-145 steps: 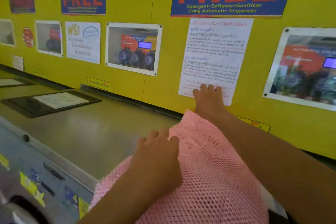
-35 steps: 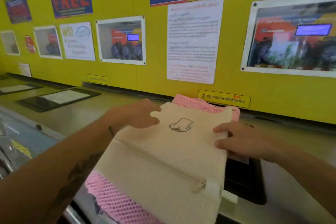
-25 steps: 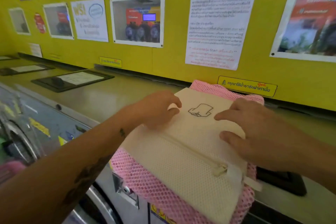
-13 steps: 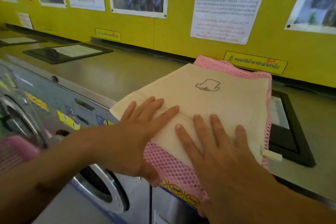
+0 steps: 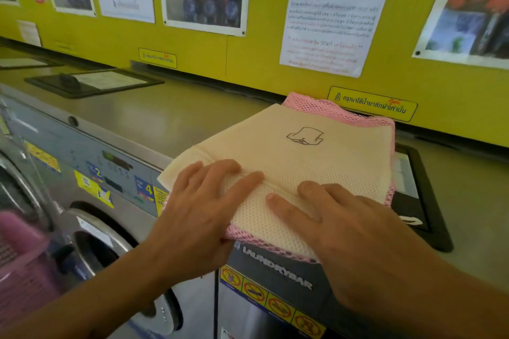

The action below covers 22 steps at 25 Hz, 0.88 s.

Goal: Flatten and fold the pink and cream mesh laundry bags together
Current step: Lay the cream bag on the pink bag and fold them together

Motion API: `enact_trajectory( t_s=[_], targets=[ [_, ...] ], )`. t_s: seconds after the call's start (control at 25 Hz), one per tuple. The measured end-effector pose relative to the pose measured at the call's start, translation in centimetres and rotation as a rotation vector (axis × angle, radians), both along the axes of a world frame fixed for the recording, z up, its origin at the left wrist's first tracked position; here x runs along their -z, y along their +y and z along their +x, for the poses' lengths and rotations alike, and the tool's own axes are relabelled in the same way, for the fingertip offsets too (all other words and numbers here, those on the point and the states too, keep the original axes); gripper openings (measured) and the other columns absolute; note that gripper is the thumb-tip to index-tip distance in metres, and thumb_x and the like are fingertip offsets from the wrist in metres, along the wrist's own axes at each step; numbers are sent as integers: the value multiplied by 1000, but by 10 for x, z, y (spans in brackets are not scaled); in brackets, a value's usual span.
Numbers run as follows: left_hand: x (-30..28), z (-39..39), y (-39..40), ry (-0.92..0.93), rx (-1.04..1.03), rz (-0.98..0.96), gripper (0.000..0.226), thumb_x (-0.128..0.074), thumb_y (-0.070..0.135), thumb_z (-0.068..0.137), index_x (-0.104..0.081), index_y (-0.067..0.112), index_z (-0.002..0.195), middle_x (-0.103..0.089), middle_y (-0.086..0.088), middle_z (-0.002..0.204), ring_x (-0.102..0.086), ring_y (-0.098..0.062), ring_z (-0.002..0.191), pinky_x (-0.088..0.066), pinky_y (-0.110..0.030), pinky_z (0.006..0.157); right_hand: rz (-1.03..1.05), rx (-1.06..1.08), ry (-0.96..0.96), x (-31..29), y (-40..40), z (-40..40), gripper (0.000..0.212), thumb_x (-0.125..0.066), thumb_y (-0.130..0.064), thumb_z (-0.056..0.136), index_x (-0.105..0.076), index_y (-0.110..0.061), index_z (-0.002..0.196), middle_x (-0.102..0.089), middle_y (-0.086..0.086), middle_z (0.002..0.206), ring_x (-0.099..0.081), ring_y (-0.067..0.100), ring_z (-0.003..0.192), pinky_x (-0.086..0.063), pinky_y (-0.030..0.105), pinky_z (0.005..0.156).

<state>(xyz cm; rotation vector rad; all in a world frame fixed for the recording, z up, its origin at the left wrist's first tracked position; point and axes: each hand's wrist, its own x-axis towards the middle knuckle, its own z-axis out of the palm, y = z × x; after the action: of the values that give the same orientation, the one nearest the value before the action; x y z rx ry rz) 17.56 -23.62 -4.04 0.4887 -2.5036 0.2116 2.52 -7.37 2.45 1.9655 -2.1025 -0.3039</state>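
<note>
Cream fine-mesh bag (image 5: 303, 157), pink coarse-mesh bag (image 5: 330, 109)

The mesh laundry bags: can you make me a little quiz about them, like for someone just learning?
1. True or false: the cream bag lies under the pink bag.
2. Which hands press on the bags? A) left hand only B) right hand only C) both
3. Fill in: the bags rest on top of a washing ____.

Key: 1 false; 2 C; 3 machine.
</note>
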Motion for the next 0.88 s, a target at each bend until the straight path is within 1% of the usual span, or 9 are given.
enact_trajectory(
  t_s=[0.08, 0.16, 0.24, 0.28, 0.4, 0.44, 0.52, 0.68, 0.88],
  targets=[
    [-17, 0, 0, 48, 46, -14, 64, -52, 37, 67, -52, 23, 129, -64, -4, 112, -64, -29, 98, -47, -44, 92, -58, -59, -68, -17, 4, -2, 98, -67, -34, 83, 10, -41, 144, -27, -2, 131, -44, 21, 109, -54, 41, 83],
    [-38, 1, 1, 66, 70, -50, 61, -52, 38, 66, -53, 21, 125, -71, 1, 99, -69, -25, 85, -50, -41, 87, -38, -28, -137, -40, 8, -4, 90, -54, -33, 93, 20, -48, 141, -24, -13, 130, -37, 12, 103, -46, 31, 85],
    [-61, 2, 1, 87, 83, -103, 67, -57, 37, 62, -52, 23, 128, -73, 5, 99, -70, -22, 83, -47, -40, 92, -11, -1, -251, -61, 15, -10, 85, -43, -39, 90, 24, -51, 141, -27, -26, 137, -38, 6, 106, -38, 25, 87],
    [-73, 0, -1, 105, 93, -133, 70, -61, 35, 60, -52, 24, 129, -73, 6, 101, -70, -21, 84, -46, -39, 93, -40, -8, -273, -74, 17, -11, 88, -42, -37, 83, 20, -49, 145, -34, -29, 139, -45, 6, 109, -40, 26, 89],
    [-112, -21, -16, 185, 121, -247, 68, -67, 32, 59, -52, 24, 125, -71, 3, 105, -69, -25, 88, -45, -39, 87, -383, -128, 7, -90, 15, -39, 91, -58, -24, 63, -31, -28, 150, -69, -14, 120, -69, 17, 94, -59, 37, 74],
    [-125, -35, -23, 200, 116, -286, 65, -63, 30, 60, -54, 24, 124, -71, 2, 103, -67, -27, 88, -44, -39, 85, -443, -126, 17, -98, 8, -50, 85, -58, -21, 68, -33, -29, 148, -68, -10, 125, -68, 20, 102, -59, 40, 79],
    [-148, -67, -40, 214, 85, -312, 64, -58, 29, 58, -58, 23, 122, -70, 2, 100, -66, -28, 88, -41, -39, 84, -454, 0, -82, -118, -7, -74, 73, -50, -22, 86, -21, -38, 151, -58, -6, 138, -57, 24, 119, -50, 39, 90],
    [-175, -137, -78, 130, 70, -202, 57, -60, 29, 64, -56, 30, 121, -72, 5, 103, -65, -25, 95, -39, -40, 90, -423, 254, -357, -141, -46, -141, 72, -61, -21, 85, -22, -41, 142, -63, 2, 108, -62, 24, 95, -54, 44, 76],
    [-181, -211, -120, -47, 34, 78, 45, -56, 40, 82, -49, 38, 127, -69, 8, 116, -60, -20, 109, -39, -42, 99, -326, 375, -573, -140, -100, -210, 73, -68, -13, 86, -24, -30, 142, -57, 12, 129, -58, 31, 116, -54, 48, 87]
  ],
)
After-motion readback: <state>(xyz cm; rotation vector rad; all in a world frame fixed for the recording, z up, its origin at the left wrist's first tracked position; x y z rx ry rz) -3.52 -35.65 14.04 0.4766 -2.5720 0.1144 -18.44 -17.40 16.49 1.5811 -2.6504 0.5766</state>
